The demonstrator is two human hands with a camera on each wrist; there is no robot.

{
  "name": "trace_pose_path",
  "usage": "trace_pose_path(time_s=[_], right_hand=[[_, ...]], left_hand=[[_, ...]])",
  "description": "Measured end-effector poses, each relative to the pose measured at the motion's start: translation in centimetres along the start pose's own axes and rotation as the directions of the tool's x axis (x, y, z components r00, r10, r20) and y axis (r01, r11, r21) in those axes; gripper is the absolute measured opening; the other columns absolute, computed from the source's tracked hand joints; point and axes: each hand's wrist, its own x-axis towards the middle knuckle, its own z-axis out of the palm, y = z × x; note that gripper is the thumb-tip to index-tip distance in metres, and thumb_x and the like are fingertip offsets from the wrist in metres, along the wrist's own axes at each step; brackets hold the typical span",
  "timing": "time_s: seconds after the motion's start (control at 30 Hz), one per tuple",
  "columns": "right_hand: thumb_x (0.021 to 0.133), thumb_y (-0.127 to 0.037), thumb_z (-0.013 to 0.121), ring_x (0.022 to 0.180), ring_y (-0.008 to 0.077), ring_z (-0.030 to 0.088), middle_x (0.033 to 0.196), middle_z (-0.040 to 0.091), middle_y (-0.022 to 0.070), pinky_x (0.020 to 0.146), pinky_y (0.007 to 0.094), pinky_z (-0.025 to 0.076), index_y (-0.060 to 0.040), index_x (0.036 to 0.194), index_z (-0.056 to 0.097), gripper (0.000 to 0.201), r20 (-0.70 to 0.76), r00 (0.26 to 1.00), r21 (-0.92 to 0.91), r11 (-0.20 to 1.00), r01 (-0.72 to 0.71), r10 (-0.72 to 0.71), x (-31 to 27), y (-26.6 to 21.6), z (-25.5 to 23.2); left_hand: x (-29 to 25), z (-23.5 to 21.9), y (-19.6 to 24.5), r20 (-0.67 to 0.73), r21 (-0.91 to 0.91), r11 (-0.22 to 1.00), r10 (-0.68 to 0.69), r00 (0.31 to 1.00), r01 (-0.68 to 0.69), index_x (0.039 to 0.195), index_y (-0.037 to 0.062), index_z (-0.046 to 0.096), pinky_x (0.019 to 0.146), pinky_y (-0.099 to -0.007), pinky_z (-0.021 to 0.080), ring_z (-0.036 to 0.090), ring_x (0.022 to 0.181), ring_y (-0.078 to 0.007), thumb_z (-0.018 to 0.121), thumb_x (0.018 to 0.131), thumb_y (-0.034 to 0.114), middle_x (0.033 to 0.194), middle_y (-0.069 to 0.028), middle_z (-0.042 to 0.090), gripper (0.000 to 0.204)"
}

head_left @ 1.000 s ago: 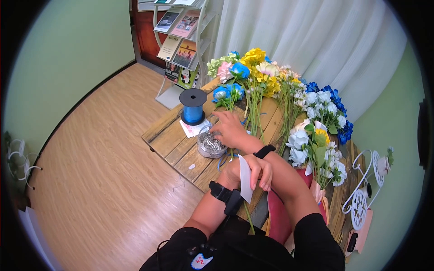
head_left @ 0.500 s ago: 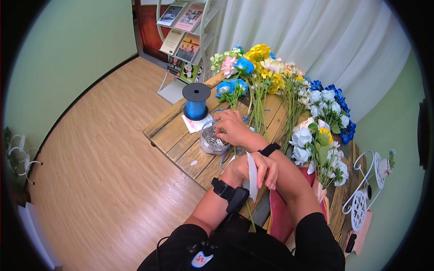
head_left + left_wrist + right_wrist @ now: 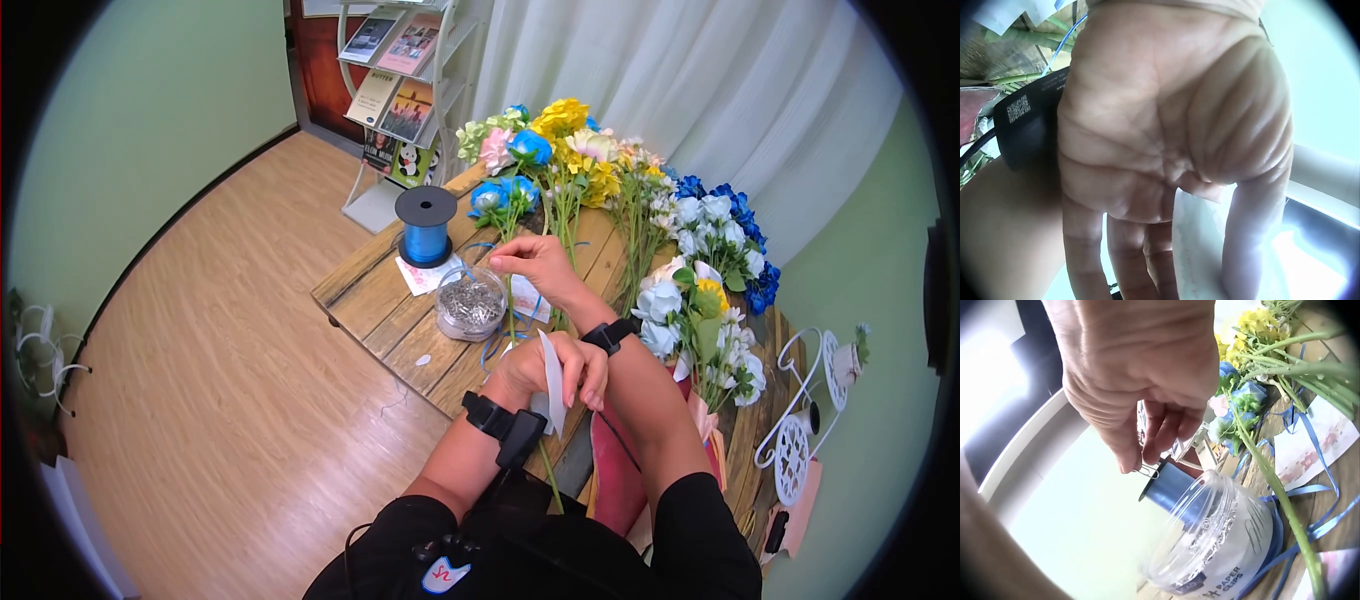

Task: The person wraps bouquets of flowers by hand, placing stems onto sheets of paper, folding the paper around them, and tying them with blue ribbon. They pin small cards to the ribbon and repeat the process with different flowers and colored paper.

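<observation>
My right hand (image 3: 545, 268) is raised just beyond the clear plastic jar of paper clips (image 3: 471, 308). Thumb and fingertips pinch a silver paper clip (image 3: 1149, 472), seen over the jar's open mouth in the right wrist view. Nearer my body, the left hand (image 3: 577, 366) holds a white paper card (image 3: 552, 385) between thumb and fingers, its edge turned up. In the left wrist view faint pink print shows on the card (image 3: 1194, 250). My right forearm passes close beyond the left hand. A long green stem (image 3: 548, 470) runs beneath the left hand.
A spool of blue ribbon (image 3: 426, 240) stands behind the jar. Loose blue ribbon (image 3: 1310, 434) and a printed card (image 3: 530, 298) lie near the jar. Artificial flowers (image 3: 590, 170) cover the table's far side; a white metal stand (image 3: 800, 440) is at right.
The right hand has come up and away from the jar with a paper clip between its fingertips, uncovering the jar's mouth and the printed card. The left hand keeps its card, nearly still.
</observation>
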Motion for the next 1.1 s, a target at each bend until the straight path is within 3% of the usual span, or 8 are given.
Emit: trace_pose_path(time_s=[0.13,0.37,0.5,0.57,0.6,0.8,0.97,1.1], right_hand=[[0.08,-0.012,0.065,0.062,0.0105,0.058,0.078,0.065,0.0089,0.06,0.022,0.048,-0.0011,0.088,0.063,0.013,-0.079,0.989,0.273,0.957,-0.095,0.121,-0.9,-0.7,-1.1],[0.084,-0.015,0.061,0.063,0.0082,0.058,0.083,0.065,0.0086,0.059,0.0214,0.047,-0.0037,0.086,0.058,0.012,-0.164,0.976,0.409,0.91,-0.067,0.146,-5.0,-4.4,-4.9],[0.085,-0.014,0.06,0.058,0.0069,0.052,0.076,0.061,0.0041,0.054,0.0212,0.043,-0.0036,0.086,0.058,0.011,-0.388,0.918,0.295,0.955,0.04,0.082,-10.3,-6.6,-8.3],[0.085,-0.014,0.06,0.053,0.0068,0.048,0.07,0.058,0.0019,0.051,0.0203,0.04,-0.0032,0.086,0.058,0.011,-0.411,0.907,0.369,0.927,0.069,0.096,-13.9,-7.5,-10.4],[0.085,-0.014,0.06,0.053,0.0078,0.05,0.069,0.059,0.0034,0.051,0.0197,0.042,-0.003,0.086,0.057,0.012,-0.401,0.907,0.399,0.916,0.045,0.131,-15.9,-7.8,-11.7],[0.086,-0.015,0.058,0.057,0.0123,0.059,0.071,0.062,0.0079,0.056,0.0232,0.05,-0.0027,0.086,0.054,0.013,-0.604,0.781,0.371,0.923,0.1,0.158,-27.2,-7.3,-15.7],[0.086,-0.014,0.057,0.058,0.0132,0.061,0.073,0.063,0.0099,0.057,0.0241,0.051,-0.002,0.086,0.054,0.013,-0.681,0.706,0.401,0.905,0.14,0.193,-33.3,-5.9,-17.1],[0.086,-0.013,0.057,0.059,0.0107,0.058,0.075,0.062,0.0083,0.059,0.0226,0.05,-0.0028,0.086,0.054,0.011,-0.718,0.67,0.373,0.917,0.141,0.189,-36.0,-4.3,-18.2]], left_hand=[[0.0,-0.1,0.1,0.005,-0.001,1.0,0.001,1.0,-0.001,0.059,0.0002,0.06,0.072,-0.0391,0.049,0.056,0.073,-0.0281,0.058,0.081,0.023,0.071,-0.0133,0.052,0.031],[0.1,-0.5,-0.1,-0.027,-0.03,0.999,-0.015,1.0,0.014,0.061,-0.0016,0.059,0.073,-0.0396,0.052,0.056,0.072,-0.0288,0.058,0.081,0.017,0.07,-0.0136,0.051,0.028],[-0.5,-1.4,-0.4,-0.162,0.017,0.991,-0.128,0.978,0.132,0.076,-0.0021,0.06,0.069,-0.0397,0.053,0.057,0.068,-0.0265,0.066,0.076,0.015,0.071,-0.0127,0.053,0.018],[-0.9,-1.7,-0.6,-0.458,0.066,0.954,-0.233,0.858,0.294,0.091,-0.0003,0.061,0.073,-0.0352,0.052,0.06,0.077,-0.0225,0.068,0.074,0.011,0.085,-0.0108,0.061,0.021],[-0.8,-1.7,-0.8,-0.45,0.055,0.95,-0.25,0.857,0.306,0.091,-0.0003,0.061,0.073,-0.0352,0.052,0.06,0.077,-0.0225,0.068,0.074,0.011,0.085,-0.0108,0.061,0.021],[1.3,-1.4,-2.9,-0.676,0.244,0.738,-0.336,0.656,0.629,0.116,-0.0008,0.05,0.087,-0.0273,0.044,0.058,0.096,-0.0133,0.069,0.075,0.008,0.106,-0.0065,0.061,0.047],[4.2,0.9,-5.9,-0.665,0.352,0.536,-0.434,0.608,0.767,0.127,0.0017,0.039,0.083,-0.0249,0.044,0.054,0.096,-0.0105,0.068,0.077,0.01,0.113,-0.005,0.054,0.059],[6.9,3.4,-9.3,-0.598,0.508,0.446,-0.433,0.675,0.737,0.138,0.0036,0.024,0.101,-0.0288,0.03,0.035,0.123,-0.0167,0.069,0.075,0.007,0.138,-0.0099,0.033,0.078]])
